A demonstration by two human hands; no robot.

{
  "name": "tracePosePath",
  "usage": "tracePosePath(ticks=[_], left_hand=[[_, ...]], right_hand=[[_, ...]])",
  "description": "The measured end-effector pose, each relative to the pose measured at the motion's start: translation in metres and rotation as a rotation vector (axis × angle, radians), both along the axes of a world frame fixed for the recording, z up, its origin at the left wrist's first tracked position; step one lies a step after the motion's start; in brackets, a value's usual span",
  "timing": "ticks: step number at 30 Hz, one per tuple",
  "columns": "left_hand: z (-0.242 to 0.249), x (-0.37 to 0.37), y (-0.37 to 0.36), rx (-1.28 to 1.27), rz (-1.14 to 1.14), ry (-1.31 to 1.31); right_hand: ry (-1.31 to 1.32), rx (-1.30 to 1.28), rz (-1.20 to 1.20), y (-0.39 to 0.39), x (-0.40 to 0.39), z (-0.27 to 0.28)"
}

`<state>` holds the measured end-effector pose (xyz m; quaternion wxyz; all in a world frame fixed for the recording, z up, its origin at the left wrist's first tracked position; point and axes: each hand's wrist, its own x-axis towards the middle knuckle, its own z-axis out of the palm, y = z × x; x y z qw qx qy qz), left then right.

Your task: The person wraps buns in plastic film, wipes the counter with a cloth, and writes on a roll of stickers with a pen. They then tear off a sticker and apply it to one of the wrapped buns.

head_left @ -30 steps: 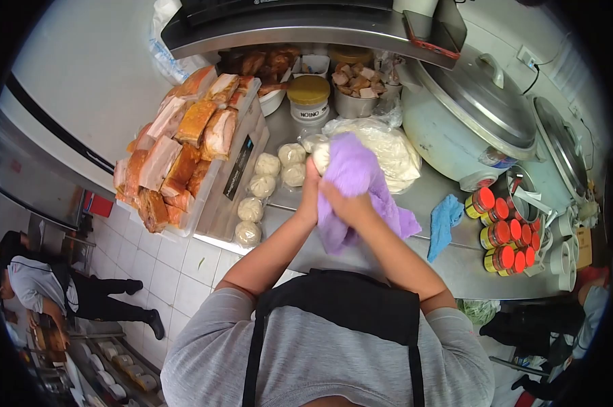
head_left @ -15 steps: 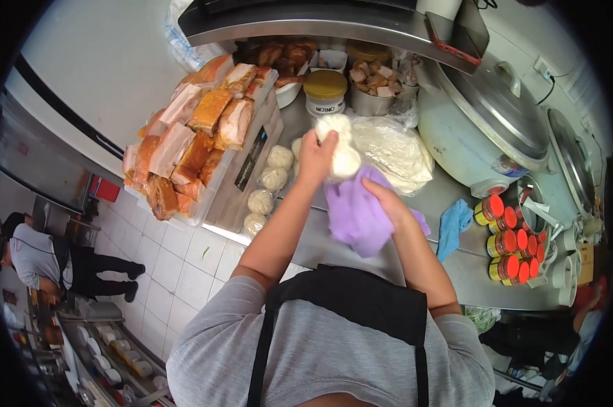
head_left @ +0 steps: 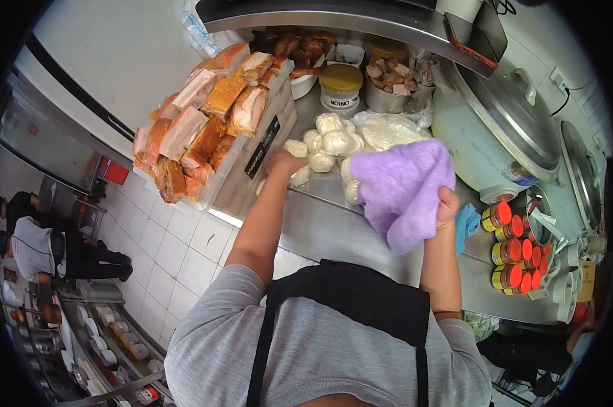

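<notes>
My left hand (head_left: 286, 163) is closed on pale round buns (head_left: 296, 148) in clear wrap, beside the tub of meat; its fingertips are partly hidden and blurred. My right hand (head_left: 447, 207) grips a fluffy purple cloth (head_left: 405, 183) by its right edge, and the cloth hangs spread over the steel counter. Between the hands, a pile of wrapped white buns (head_left: 337, 142) rests on the counter (head_left: 327, 227), with some partly behind the cloth. A clear plastic bag (head_left: 391, 130) lies behind the cloth.
A plastic tub (head_left: 255, 163) heaped with roasted pork slabs (head_left: 184, 129) stands at left. Behind are an onion-labelled jar (head_left: 340, 87) and a pot of meat chunks (head_left: 388, 98). Large lidded pots (head_left: 476, 129), red-lidded jars (head_left: 513, 251) and a blue cloth (head_left: 466, 227) are at right.
The bun pack my left hand held now lies on the pile, and that hand has moved left to other buns. My right hand has moved right and up, spreading the purple cloth.
</notes>
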<state>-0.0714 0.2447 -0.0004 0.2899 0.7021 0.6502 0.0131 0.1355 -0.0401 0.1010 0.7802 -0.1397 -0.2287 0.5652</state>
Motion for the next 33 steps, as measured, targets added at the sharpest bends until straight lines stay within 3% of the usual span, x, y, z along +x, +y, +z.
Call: tracePosePath(ticks=[1, 2, 5, 8, 10, 13, 15, 16, 18, 19, 20, 21, 22, 25, 28, 29, 31, 33], left_hand=[[-0.018, -0.002, 0.015, -0.068, -0.011, -0.096], [0.002, 0.001, -0.006, 0.068, 0.023, -0.085], [0.011, -0.001, -0.02, 0.09, 0.037, -0.334], [0.054, 0.004, -0.056, 0.085, 0.164, -0.902], [0.069, 0.018, -0.074, 0.169, 0.06, -1.07], [0.095, 0.039, -0.132, 0.092, -0.155, -1.431], [0.112, 0.034, -0.163, -0.01, -0.255, -1.428], [0.115, 0.034, -0.17, -0.058, -0.302, -1.426], [0.109, 0.046, -0.18, 0.079, -0.4, -1.483], [0.105, 0.05, -0.183, 0.149, -0.449, -1.508], [0.106, 0.052, -0.18, 0.48, -0.538, -1.291], [0.108, 0.055, -0.178, 0.401, -0.492, -1.335], [0.111, 0.057, -0.176, 0.324, -0.446, -1.379], [0.098, 0.071, -0.16, 0.233, -0.3, -1.431], [0.101, 0.084, -0.128, 0.138, -0.154, -1.453], [0.094, 0.094, -0.109, 0.284, -0.149, -1.417], [0.105, 0.1, -0.095, 0.211, -0.101, -1.288], [0.086, 0.107, -0.076, 0.344, -0.059, -0.982]], right_hand=[[-0.022, -0.068, 0.039, 0.004, 0.001, -0.006], [-0.043, -0.136, 0.078, 0.007, 0.002, -0.011], [-0.075, -0.239, 0.041, 0.019, -0.018, -0.01], [-0.107, -0.368, -0.081, 0.035, -0.047, 0.001], [-0.218, -0.451, -0.1, 0.044, -0.072, 0.008], [-1.061, -0.314, -0.395, 0.053, -0.097, 0.011], [-1.517, -0.237, -0.594, 0.063, -0.091, 0.035], [-1.232, -0.332, -0.461, 0.068, -0.079, 0.045], [-0.647, -0.496, -0.184, 0.07, -0.05, 0.054], [-0.407, -0.397, -0.094, 0.07, -0.04, 0.043], [-0.171, -0.298, -0.005, 0.07, -0.035, 0.037], [0.061, -0.198, 0.083, 0.071, -0.032, 0.033], [0.021, -0.223, -0.028, 0.063, -0.036, 0.025], [-0.13, -0.613, -0.027, 0.046, -0.043, 0.023], [-0.206, -0.537, -0.043, 0.015, -0.029, 0.012], [-0.227, -0.508, -0.074, 0.003, -0.02, 0.016], [-0.152, -0.353, -0.123, -0.016, -0.003, 0.03], [-0.095, -0.226, -0.166, -0.028, 0.014, 0.029]])
